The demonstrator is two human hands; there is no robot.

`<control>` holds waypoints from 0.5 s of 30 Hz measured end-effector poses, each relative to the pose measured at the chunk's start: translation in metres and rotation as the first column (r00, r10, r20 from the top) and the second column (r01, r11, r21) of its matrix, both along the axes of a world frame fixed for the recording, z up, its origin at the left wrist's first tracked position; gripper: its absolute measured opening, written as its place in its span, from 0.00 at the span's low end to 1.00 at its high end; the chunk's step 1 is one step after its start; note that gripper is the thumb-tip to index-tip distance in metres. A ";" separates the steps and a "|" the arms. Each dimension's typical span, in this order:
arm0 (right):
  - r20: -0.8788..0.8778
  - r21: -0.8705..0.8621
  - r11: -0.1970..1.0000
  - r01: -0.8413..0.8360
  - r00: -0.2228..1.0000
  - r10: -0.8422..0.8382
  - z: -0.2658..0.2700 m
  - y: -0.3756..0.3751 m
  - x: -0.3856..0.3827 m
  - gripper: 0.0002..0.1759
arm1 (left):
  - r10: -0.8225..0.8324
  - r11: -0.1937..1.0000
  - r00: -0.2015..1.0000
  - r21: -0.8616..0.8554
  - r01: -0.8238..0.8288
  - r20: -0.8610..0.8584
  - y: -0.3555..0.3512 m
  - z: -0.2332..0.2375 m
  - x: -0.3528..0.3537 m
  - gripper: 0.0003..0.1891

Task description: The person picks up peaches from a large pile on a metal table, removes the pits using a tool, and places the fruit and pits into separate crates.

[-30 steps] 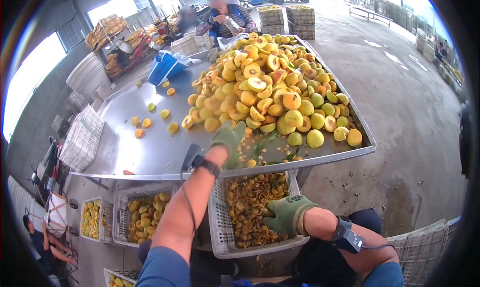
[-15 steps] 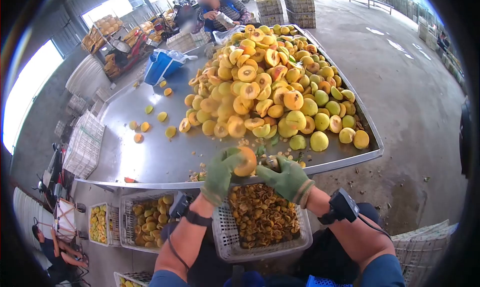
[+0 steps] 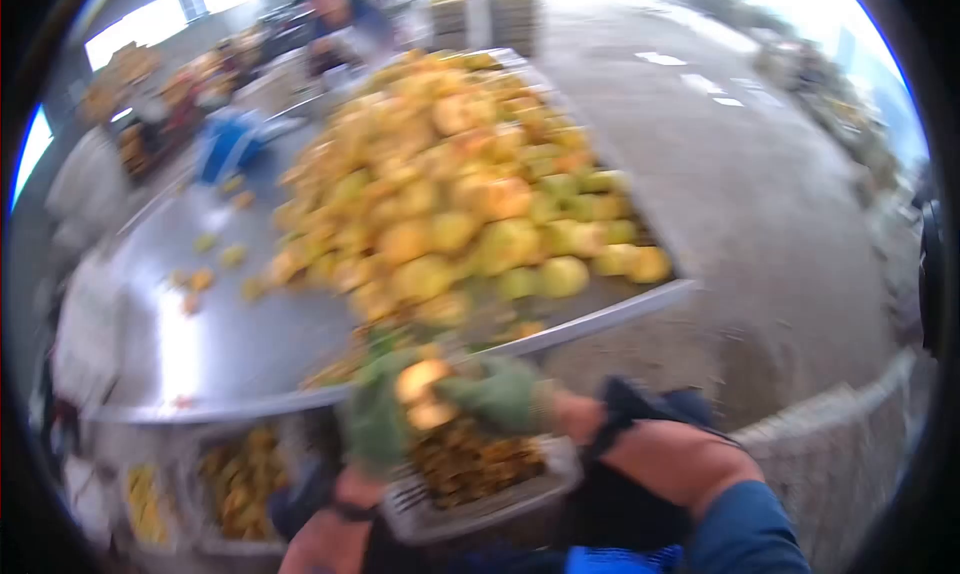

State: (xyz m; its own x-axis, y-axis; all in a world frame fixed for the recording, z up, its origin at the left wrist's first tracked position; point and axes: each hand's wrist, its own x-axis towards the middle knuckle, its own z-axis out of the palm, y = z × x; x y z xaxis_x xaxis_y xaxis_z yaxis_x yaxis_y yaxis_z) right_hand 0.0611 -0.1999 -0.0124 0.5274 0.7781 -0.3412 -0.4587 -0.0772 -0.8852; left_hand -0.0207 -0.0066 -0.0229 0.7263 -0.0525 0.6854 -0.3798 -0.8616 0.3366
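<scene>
Left hand (image 3: 375, 412) and right hand (image 3: 495, 394) meet at orange fruit (image 3: 421, 379).
The left grips it by the worktop's (image 3: 240, 349) front edge, above a crate (image 3: 470, 522); the right's grip is too blurry to tell. Working the fruit seems the step now; next needs a steady hold.

Left hand (image 3: 378, 414) holding fruit (image 3: 420, 382) (all blurred), right hand (image 3: 497, 395) alongside, crate (image 3: 478, 523) below
</scene>
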 end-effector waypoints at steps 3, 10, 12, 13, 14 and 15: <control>-0.027 0.147 0.986 0.082 0.997 -0.079 -0.046 0.013 0.002 0.17 | -0.272 0.789 0.842 -0.609 -0.082 -0.466 0.037 -0.030 -0.023 0.27; 0.098 0.253 0.934 0.252 0.954 -0.284 0.006 -0.017 0.015 0.23 | -0.100 0.994 0.157 -0.092 0.061 -0.982 0.000 0.064 -0.032 0.30; 0.197 0.110 0.975 0.192 0.958 -0.210 0.026 -0.028 0.002 0.22 | -0.318 0.920 0.419 -0.383 -0.079 -0.851 0.000 0.051 -0.032 0.31; 0.236 0.040 0.988 0.151 0.959 -0.157 0.032 -0.029 -0.002 0.21 | -0.375 0.842 0.548 -0.522 -0.136 -0.748 0.004 0.044 -0.036 0.31; 0.274 0.042 0.989 0.145 0.950 -0.151 0.012 -0.015 -0.004 0.19 | -0.398 0.739 0.670 -0.652 -0.171 -0.627 0.008 0.038 -0.040 0.32; 0.348 0.024 0.992 0.126 0.929 -0.126 0.011 -0.014 -0.009 0.19 | -0.386 0.615 0.778 -0.767 -0.183 -0.496 0.005 0.041 -0.044 0.32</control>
